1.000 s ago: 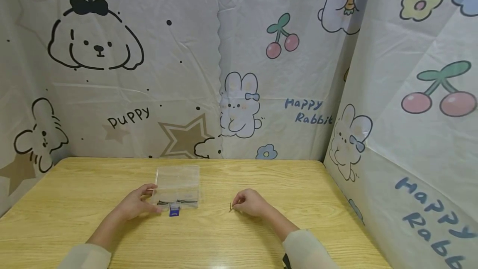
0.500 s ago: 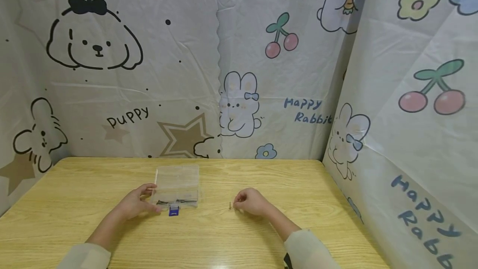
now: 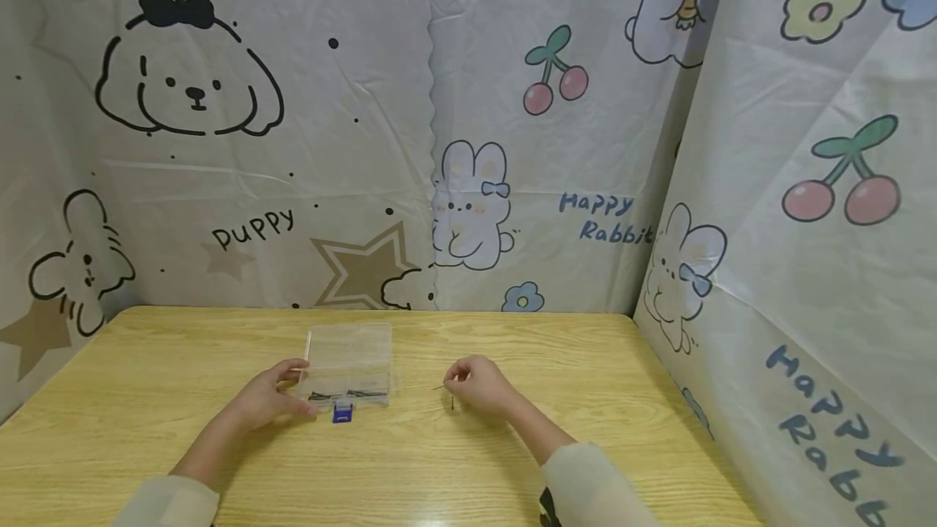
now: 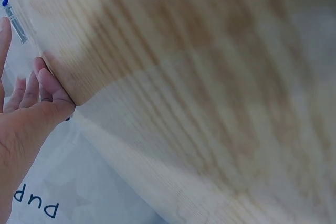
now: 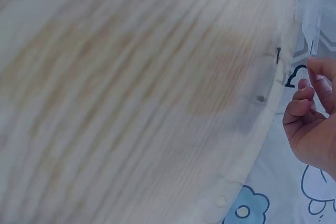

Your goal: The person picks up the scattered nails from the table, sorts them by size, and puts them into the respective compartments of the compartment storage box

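Observation:
A clear plastic box (image 3: 348, 352) lies on the table, with thin dark metal pieces (image 3: 366, 394) along its front part and a blue latch (image 3: 342, 413) at its front edge. My left hand (image 3: 269, 398) holds the box by its left side, thumb near the front corner. To the right, my right hand (image 3: 479, 385) pinches a thin nail-like piece (image 3: 438, 387) that points left toward the box. Just below those fingers, a second nail-like piece (image 3: 452, 402) stands upright on the wood; the right wrist view also has this standing piece (image 5: 278, 55). Whether they are nails or screws, I cannot tell.
The light wooden table (image 3: 410, 470) reaches back to a printed cloth (image 3: 366, 145) hung behind it. Another cloth panel (image 3: 791, 283) closes off the right side. Part of a dark object (image 3: 547, 508) shows beside the right sleeve.
My right hand drew slightly away from the standing nail-like piece, then rose and moved left, with a thin piece showing between its fingers. The left hand and the box have stayed put.

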Demonstrator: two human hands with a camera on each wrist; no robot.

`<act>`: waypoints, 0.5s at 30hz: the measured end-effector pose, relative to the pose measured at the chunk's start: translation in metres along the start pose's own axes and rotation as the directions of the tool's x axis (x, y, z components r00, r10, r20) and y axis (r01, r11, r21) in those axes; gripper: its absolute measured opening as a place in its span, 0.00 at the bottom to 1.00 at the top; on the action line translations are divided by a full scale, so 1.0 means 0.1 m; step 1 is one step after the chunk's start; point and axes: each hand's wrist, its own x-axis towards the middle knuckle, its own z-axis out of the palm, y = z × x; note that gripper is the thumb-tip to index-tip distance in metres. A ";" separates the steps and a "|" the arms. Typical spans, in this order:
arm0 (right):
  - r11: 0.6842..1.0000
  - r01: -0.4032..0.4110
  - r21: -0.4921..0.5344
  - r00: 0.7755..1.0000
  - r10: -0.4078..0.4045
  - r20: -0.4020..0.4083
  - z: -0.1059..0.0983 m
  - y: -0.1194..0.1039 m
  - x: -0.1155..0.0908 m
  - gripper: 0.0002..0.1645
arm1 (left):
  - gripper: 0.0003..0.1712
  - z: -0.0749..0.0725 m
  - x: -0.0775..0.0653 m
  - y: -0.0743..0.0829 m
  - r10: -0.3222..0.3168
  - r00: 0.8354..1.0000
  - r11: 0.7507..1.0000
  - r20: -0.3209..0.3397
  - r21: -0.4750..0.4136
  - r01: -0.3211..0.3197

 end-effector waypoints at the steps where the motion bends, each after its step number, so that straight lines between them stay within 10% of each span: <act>1: 1.000 -0.002 0.006 1.000 0.002 -0.002 0.01 -0.02 0.01 0.07 | 0.53 0.00 0.00 0.00 0.000 1.000 1.000 0.000 -0.001 0.000; 15: 1.000 0.021 0.020 0.999 -0.021 -0.025 0.11 -0.20 0.14 0.07 | 0.52 0.00 0.03 -0.05 0.006 1.000 1.000 -0.007 -0.003 -0.006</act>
